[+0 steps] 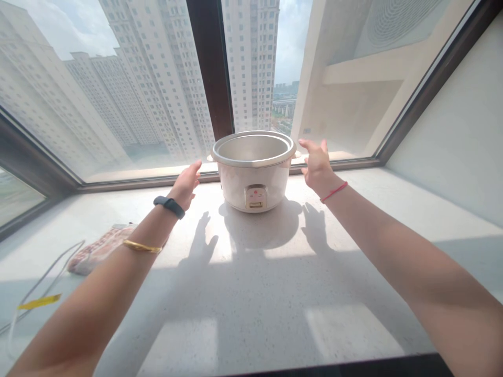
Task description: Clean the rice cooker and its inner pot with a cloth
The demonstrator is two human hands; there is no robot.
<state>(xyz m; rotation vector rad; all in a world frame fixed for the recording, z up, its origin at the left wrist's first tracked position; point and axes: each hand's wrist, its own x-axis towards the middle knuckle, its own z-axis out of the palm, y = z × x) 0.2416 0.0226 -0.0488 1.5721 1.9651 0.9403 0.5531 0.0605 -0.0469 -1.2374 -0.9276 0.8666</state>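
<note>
A white rice cooker without a lid stands upright on the pale speckled windowsill. Its wide metal rim surrounds a grey interior, and a small panel with a switch faces me. My left hand is held to the left of the cooker, apart from it, fingers stretched out and holding nothing. On the opposite side, my right hand is close to the cooker's right side handle, its fingers spread and nothing in them. Whether a fingertip touches that handle I cannot tell.
Left of my left forearm lies a folded pinkish patterned cloth. A grey cable with a yellow tag runs near it. Window panes with dark frames rise behind the cooker, and a white wall bounds the right.
</note>
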